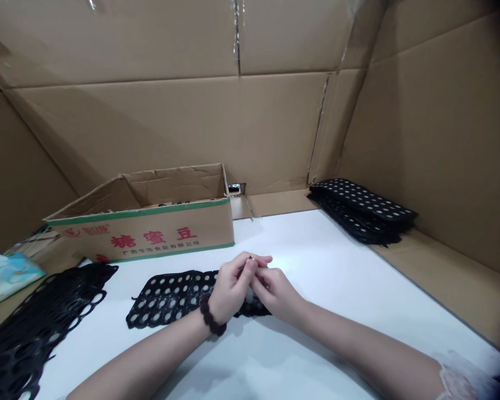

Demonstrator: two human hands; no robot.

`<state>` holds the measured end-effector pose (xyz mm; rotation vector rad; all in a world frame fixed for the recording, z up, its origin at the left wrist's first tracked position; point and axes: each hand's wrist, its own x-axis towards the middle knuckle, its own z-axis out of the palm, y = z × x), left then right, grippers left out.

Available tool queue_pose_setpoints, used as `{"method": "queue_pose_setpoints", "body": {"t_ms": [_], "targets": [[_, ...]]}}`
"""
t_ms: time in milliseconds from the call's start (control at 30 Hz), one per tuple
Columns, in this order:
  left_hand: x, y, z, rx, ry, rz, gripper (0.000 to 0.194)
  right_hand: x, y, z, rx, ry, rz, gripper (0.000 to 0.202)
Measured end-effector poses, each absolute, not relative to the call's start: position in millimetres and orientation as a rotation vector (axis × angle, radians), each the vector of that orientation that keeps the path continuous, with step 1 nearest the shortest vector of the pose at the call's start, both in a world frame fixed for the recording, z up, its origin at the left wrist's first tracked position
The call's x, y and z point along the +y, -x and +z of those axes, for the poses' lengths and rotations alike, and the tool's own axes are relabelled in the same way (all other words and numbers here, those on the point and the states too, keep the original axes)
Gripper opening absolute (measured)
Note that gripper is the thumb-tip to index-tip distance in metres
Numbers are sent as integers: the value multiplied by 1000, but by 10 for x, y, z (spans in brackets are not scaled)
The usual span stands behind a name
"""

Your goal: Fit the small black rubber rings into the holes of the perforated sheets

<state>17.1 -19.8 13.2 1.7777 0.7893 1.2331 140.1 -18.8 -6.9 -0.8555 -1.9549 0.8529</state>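
My left hand [232, 286], with a dark scrunchie [211, 315] round its wrist, meets my right hand [277, 289] at the middle of the white table. The fingers of both hands are pressed together at the tips. Whatever they pinch is too small or hidden to make out. Beneath them lies a flat black sheet [162, 299] with rows of round pale spots. Its right part is partly covered by my hands.
An open cardboard box [150, 236] with red lettering stands behind at the left. Black perforated sheets [29, 328] lie at the far left, beside a blue-white packet [9, 276]. More spotted sheets [360, 208] are stacked at the back right. Cardboard walls [170, 122] surround the table [329, 266].
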Motion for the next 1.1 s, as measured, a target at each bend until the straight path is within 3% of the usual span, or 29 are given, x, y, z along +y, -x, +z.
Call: {"method": "queue_pose_setpoints", "body": {"t_ms": [633, 1100], "targets": [[-233, -187, 39, 787, -1780, 1284, 25, -173, -1383, -177, -1908, 819, 765, 29], [-222, -135, 66, 824, -1793, 1250, 26, -174, -1401, -132, -1932, 906, 1022, 32]]}}
